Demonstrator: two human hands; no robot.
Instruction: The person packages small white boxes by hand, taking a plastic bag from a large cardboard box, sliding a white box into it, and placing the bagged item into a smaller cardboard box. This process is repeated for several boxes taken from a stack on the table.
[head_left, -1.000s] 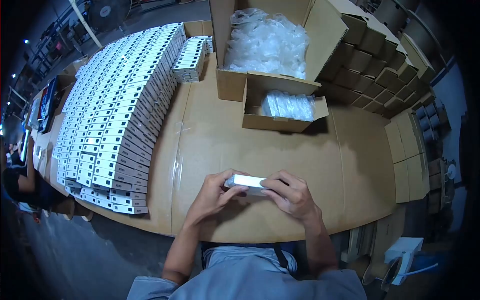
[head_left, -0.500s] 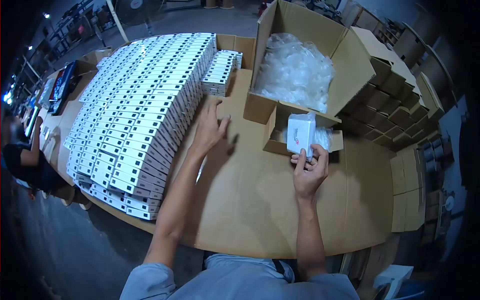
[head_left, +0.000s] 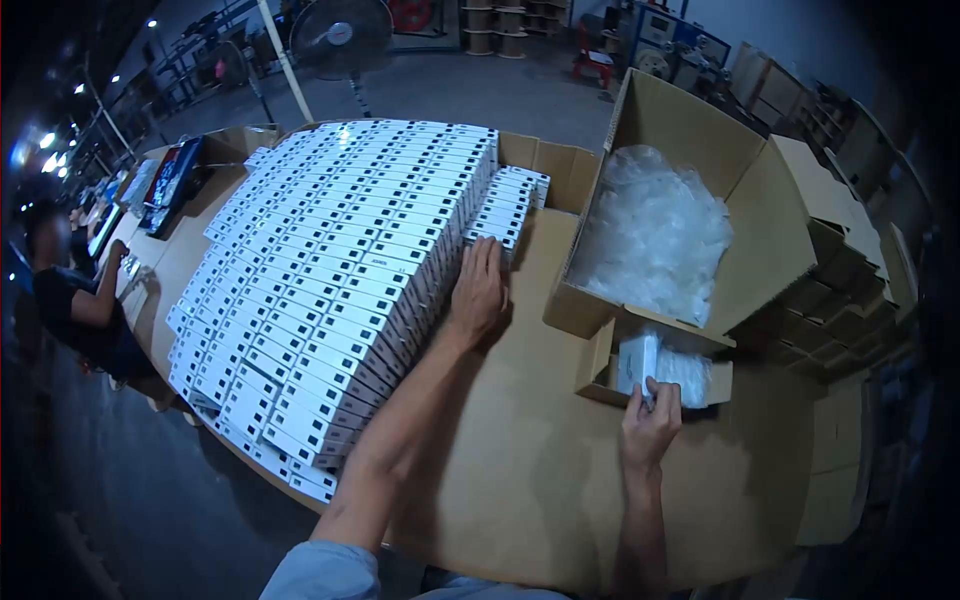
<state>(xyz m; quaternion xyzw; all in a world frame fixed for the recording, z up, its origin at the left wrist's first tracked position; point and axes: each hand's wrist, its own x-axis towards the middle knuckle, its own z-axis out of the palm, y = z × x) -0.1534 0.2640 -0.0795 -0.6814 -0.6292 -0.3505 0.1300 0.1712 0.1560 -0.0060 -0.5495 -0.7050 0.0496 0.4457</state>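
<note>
My right hand grips a small white box and holds it inside a small open cardboard carton that also contains clear plastic bags. My left hand reaches far forward and rests with fingers spread against the near end of a short stack of white boxes. Left of it, a large block of stacked white boxes with black labels covers much of the cardboard-covered table.
A big open carton full of clear plastic bags stands behind the small one. Stacked brown cartons line the right side. Another person sits at the far left. A fan stands beyond the table.
A second ago both hands held the white box near the table's front edge. My right hand has carried it into the small carton while my left hand reached forward to the short stack.
</note>
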